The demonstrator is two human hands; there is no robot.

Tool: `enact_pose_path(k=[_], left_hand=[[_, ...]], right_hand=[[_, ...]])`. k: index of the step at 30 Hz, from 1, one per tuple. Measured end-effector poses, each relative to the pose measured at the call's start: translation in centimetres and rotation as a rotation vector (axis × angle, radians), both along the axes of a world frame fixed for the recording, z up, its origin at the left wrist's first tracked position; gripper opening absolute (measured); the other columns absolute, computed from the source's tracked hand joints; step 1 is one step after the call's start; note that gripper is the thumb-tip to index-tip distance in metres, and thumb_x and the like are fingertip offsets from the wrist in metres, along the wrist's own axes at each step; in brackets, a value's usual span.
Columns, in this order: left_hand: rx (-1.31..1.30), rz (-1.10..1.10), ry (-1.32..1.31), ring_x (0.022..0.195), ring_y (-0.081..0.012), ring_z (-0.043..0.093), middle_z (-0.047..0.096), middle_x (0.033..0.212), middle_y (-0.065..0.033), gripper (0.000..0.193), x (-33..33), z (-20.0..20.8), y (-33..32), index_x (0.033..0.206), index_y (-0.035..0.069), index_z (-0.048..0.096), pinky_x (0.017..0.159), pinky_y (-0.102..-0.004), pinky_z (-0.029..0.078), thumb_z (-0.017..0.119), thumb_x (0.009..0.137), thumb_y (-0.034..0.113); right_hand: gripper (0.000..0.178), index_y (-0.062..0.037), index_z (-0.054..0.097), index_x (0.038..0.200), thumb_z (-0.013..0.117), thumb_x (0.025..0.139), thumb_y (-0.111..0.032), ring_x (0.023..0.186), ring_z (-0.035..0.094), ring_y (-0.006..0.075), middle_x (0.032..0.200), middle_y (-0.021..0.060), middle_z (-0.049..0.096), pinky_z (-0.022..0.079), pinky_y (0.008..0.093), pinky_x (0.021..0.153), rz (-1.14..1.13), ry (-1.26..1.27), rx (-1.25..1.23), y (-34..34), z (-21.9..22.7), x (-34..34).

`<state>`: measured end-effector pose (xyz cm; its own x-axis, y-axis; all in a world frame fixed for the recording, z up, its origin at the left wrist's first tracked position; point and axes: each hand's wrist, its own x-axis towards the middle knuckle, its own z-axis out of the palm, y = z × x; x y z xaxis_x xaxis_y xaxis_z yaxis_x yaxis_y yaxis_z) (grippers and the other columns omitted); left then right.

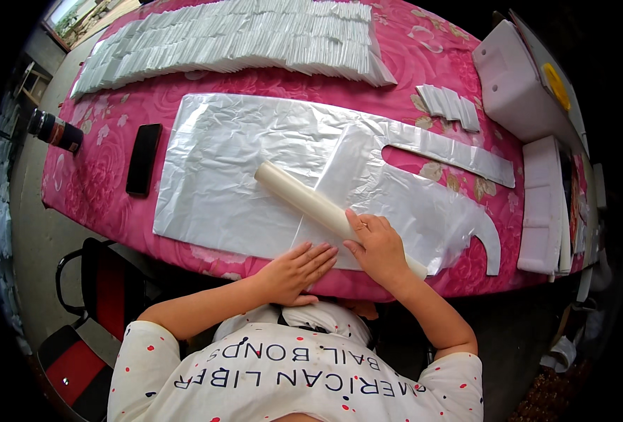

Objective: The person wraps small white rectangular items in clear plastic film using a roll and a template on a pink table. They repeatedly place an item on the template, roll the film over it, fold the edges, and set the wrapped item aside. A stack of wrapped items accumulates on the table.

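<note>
A flat stack of translucent white plastic T-shirt bags (220, 162) lies on the table, its two handle strips pointing right. One bag's thin film (339, 169) is folded over across the middle of the stack. Slanting over it is a pale cream tube (297, 191), with my right hand (376, 246) closed round its nearer part. My left hand (299, 273) rests flat at the near edge of the stack, fingers stretched out and holding nothing.
Long rows of folded white bags (234, 39) fill the far side of the pink flowered tablecloth (107, 162). A small folded pile (448, 107) lies at the right, near white foam boxes (512, 74). A black phone (144, 160) and dark bottle (56, 131) are left. Red-black chairs (79, 366) stand below.
</note>
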<state>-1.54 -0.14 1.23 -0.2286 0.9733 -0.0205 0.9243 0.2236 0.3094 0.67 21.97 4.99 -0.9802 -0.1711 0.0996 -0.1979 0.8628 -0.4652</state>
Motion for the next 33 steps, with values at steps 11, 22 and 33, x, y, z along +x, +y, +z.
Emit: enact_pose_path(k=[11, 22, 33], left_hand=[[-0.014, -0.100, -0.125, 0.138, -0.0257, 0.016, 0.020, 0.148, -0.0150, 0.083, -2.1, 0.9, -1.6, 0.139, -0.001, 0.026, 0.111, -0.0404, 0.013, 0.059, 0.075, 0.039], [0.062, 0.098, 0.173, 0.134, -0.0262, 0.027, 0.032, 0.143, -0.0139, 0.052, 2.7, -1.7, 0.9, 0.135, 0.003, 0.037, 0.109, -0.0417, 0.019, 0.038, 0.086, 0.021], [0.069, 0.042, 0.168, 0.135, -0.0253, 0.027, 0.030, 0.144, -0.0127, 0.052, 2.2, -1.5, 0.3, 0.136, 0.006, 0.036, 0.108, -0.0412, 0.023, 0.039, 0.086, 0.021]], right_hand=[[0.054, -0.0090, 0.051, 0.126, 0.067, 0.074, -0.015, 0.095, 0.053, 0.0295, 0.105, 0.0105, 0.058, 0.044, 0.0370, 0.081, -0.390, 0.147, 0.100, 9.0, 0.2, -2.9], [0.051, -0.0106, 0.059, 0.114, 0.070, 0.065, -0.008, 0.093, 0.055, 0.0273, 0.108, 0.0055, 0.060, 0.044, 0.0380, 0.084, 0.208, 0.132, -0.068, -1.5, -0.5, -2.0], [0.050, -0.0129, 0.060, 0.114, 0.070, 0.066, -0.008, 0.093, 0.055, 0.0214, 0.104, 0.0014, 0.061, 0.042, 0.0368, 0.086, 0.011, 0.347, 0.046, 1.9, -2.4, -13.2]])
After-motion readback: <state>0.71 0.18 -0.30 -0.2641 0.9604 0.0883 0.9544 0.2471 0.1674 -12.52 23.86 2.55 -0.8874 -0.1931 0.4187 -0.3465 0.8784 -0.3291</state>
